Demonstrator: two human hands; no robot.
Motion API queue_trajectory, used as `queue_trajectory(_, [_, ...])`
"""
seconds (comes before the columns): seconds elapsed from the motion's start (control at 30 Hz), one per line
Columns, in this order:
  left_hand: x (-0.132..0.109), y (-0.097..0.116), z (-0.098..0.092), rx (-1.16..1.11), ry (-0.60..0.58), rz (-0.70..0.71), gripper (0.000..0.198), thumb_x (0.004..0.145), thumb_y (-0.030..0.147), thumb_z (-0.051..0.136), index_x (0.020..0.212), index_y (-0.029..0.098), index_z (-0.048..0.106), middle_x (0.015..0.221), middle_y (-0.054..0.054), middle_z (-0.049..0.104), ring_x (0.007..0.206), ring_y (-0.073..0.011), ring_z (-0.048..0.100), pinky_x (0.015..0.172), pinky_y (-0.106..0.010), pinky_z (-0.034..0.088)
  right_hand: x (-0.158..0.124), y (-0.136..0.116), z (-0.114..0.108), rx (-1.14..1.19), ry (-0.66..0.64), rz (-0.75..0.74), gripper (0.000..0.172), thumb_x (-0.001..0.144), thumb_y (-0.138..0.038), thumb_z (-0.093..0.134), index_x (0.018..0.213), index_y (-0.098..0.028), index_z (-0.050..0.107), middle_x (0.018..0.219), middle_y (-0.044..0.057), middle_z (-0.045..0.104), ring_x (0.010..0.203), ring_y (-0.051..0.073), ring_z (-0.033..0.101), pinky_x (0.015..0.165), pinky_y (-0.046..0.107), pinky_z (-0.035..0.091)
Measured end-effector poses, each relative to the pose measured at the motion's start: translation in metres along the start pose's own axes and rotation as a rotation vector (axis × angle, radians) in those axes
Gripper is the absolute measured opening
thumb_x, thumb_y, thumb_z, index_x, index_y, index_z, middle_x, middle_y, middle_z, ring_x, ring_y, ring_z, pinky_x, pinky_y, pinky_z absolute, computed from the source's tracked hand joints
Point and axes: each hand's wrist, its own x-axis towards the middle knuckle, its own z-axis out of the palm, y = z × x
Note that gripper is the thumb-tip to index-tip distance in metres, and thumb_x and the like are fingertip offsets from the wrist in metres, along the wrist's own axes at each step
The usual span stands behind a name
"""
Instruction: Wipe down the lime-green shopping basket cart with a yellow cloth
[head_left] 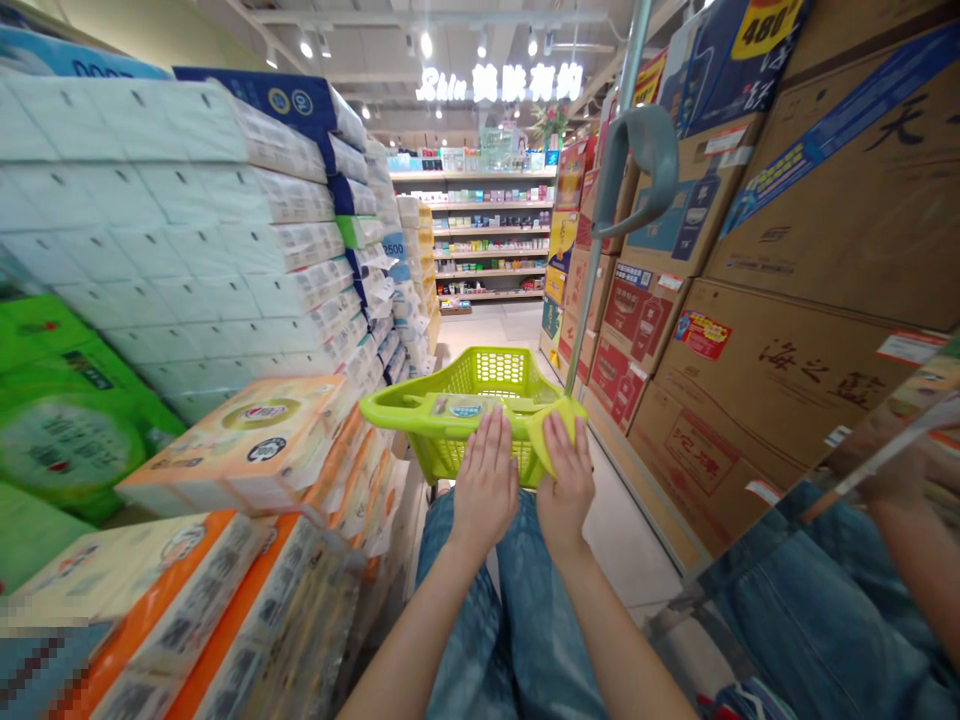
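Fingers straight: left hand point(487, 478) flat, right hand point(568, 478) over yellow cloth point(538, 430), four o'clock on lime-green plastic basket point(444, 424); uneven pressure could tip it!

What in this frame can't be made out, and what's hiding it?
Head view: the underside of the yellow cloth, covered by the right hand.
Head view: the floor of the green basket, behind its near side and the hands.
Head view: the palm of the left hand, turned away from the camera.
Head view: the top of the pole, cut off by the upper edge.
Head view: goods on the far shelves, too small.
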Motion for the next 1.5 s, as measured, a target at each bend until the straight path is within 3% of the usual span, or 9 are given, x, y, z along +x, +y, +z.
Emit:
queue_trajectory(0.13, [0.000,-0.002,-0.002,-0.002,-0.019,0.007,0.063,0.097,0.016,0.036,0.156,0.008,0.016,0.161,-0.016,0.029,0.153,-0.0235,0.015,0.120,-0.045,0.031,-0.012,-0.013,0.006,-0.041,-0.096,-0.150,0.073,0.085,0.003,0.034,0.152,-0.025,0.038,0.144,0.003,0.057,0.150,0.021,0.026,0.120,0.051,0.033])
queue_trajectory(0.27, [0.001,-0.003,-0.004,0.013,-0.013,0.008,0.064,0.097,0.016,0.034,0.157,0.009,0.013,0.161,-0.014,0.030,0.152,-0.0225,0.016,0.120,-0.043,0.030,-0.008,0.015,-0.006,-0.015,-0.090,-0.191,0.076,0.083,0.004,0.034,0.152,-0.029,0.037,0.144,0.002,0.057,0.149,0.021,0.030,0.119,0.052,0.034])
queue_trajectory(0.4, [0.002,-0.001,-0.003,0.019,-0.012,0.012,0.066,0.098,0.018,0.035,0.157,0.009,0.009,0.162,-0.013,0.028,0.153,-0.0230,0.016,0.120,-0.043,0.030,0.008,0.042,-0.018,0.054,0.021,0.059,0.081,0.076,0.004,0.033,0.151,-0.026,0.038,0.151,0.003,0.049,0.148,0.021,0.032,0.120,0.053,0.032])
queue_trajectory(0.53, [0.002,-0.001,-0.002,0.012,-0.007,0.012,0.066,0.098,0.018,0.035,0.157,0.009,0.007,0.162,-0.014,0.028,0.152,-0.0229,0.016,0.120,-0.044,0.031,0.014,0.029,-0.014,0.082,0.067,0.223,0.082,0.074,0.002,0.033,0.152,-0.024,0.037,0.154,0.003,0.044,0.147,0.021,0.033,0.121,0.051,0.030])
queue_trajectory(0.7, [0.000,-0.003,-0.003,0.008,0.000,0.015,0.066,0.097,0.016,0.034,0.157,0.010,0.009,0.161,-0.015,0.029,0.152,-0.0240,0.019,0.118,-0.046,0.034,-0.007,-0.008,0.000,-0.052,-0.093,-0.089,0.075,0.083,0.002,0.032,0.152,-0.028,0.038,0.147,0.000,0.054,0.151,0.021,0.021,0.121,0.053,0.029])
queue_trajectory(0.83, [0.000,-0.004,-0.004,0.006,-0.002,0.024,0.066,0.097,0.016,0.034,0.158,0.011,0.008,0.161,-0.014,0.030,0.152,-0.0231,0.019,0.119,-0.045,0.033,-0.012,0.003,-0.003,-0.079,-0.109,-0.188,0.074,0.085,0.003,0.033,0.152,-0.029,0.037,0.143,0.000,0.058,0.150,0.019,0.025,0.122,0.050,0.028])
queue_trajectory(1.1, [0.002,-0.002,-0.002,0.012,-0.010,0.018,0.067,0.097,0.017,0.036,0.157,0.009,0.006,0.161,-0.013,0.028,0.152,-0.0233,0.017,0.120,-0.044,0.031,0.015,0.044,-0.020,0.083,0.037,0.197,0.083,0.075,0.001,0.034,0.153,-0.026,0.035,0.155,0.002,0.044,0.146,0.020,0.036,0.120,0.050,0.032])
queue_trajectory(1.33, [0.000,-0.004,-0.004,-0.002,-0.005,0.023,0.065,0.097,0.017,0.036,0.157,0.011,0.012,0.160,-0.015,0.032,0.152,-0.0243,0.020,0.118,-0.046,0.033,-0.007,-0.007,0.000,-0.065,-0.130,-0.166,0.074,0.083,0.003,0.033,0.150,-0.028,0.040,0.144,0.001,0.057,0.150,0.018,0.027,0.122,0.050,0.026])
queue_trajectory(1.5, [0.001,-0.006,-0.004,-0.009,-0.014,0.027,0.066,0.097,0.017,0.035,0.158,0.011,0.009,0.161,-0.014,0.030,0.152,-0.0229,0.019,0.119,-0.044,0.032,-0.004,0.015,-0.007,-0.047,-0.096,-0.128,0.079,0.080,0.004,0.033,0.153,-0.028,0.035,0.148,0.002,0.053,0.148,0.020,0.030,0.121,0.052,0.028])
